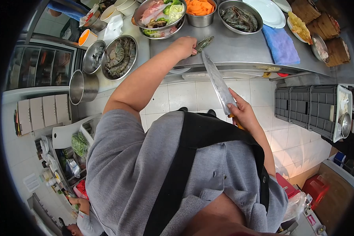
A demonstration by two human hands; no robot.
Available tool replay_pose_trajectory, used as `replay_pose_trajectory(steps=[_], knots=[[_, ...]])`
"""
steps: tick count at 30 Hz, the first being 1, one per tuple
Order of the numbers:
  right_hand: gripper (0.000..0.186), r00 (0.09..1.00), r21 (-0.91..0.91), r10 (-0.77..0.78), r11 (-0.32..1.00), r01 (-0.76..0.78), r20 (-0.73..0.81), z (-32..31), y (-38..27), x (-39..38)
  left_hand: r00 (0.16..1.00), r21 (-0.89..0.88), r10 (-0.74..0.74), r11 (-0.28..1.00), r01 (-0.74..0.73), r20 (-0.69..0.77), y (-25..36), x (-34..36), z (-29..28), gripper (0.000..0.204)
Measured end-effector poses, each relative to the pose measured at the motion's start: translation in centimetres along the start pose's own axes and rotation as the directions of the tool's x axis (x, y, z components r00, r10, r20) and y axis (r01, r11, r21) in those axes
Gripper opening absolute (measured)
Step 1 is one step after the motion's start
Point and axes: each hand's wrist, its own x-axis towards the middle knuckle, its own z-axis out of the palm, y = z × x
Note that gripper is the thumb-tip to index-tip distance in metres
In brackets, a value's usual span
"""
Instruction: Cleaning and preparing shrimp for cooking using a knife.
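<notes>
My left hand [185,47] is closed around one end of a raw grey shrimp [204,43] at the steel counter. The shrimp's other end sticks out to the right of my fingers. In my right hand [240,107] is a large kitchen knife [216,78], gripped at its yellow handle. Its long blade slants up and left, with the tip close to the shrimp; I cannot tell whether they touch. To the left of my left arm stands a steel bowl of raw shrimp [124,58]. Another bowl of shrimp [239,19] sits at the back of the counter.
Bowls of meat and vegetables [161,15] and a pot of sliced carrots [200,8] line the back. A blue-purple cloth [280,44] lies at the right, below white plates [268,11]. Far left stands a steel pot [83,87]. Grey crates [306,110] stack at right.
</notes>
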Motion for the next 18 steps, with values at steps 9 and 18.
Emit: replay_pose_trajectory(steps=[9, 18], knots=[[0.056, 1.000, -0.041, -0.003, 0.999, 0.003, -0.002, 0.0, -0.4, 0.4, 0.999, 0.006, 0.039, 0.999, -0.039, 0.008, -0.1, 0.1, -0.1, 0.023], [0.057, 0.998, -0.238, 0.053, 0.970, -0.047, 0.016, -0.8, -3.9, 0.4, 0.999, -0.017, 0.030, 0.999, -0.030, 0.021, 0.1, 0.2, -0.1, 0.024]])
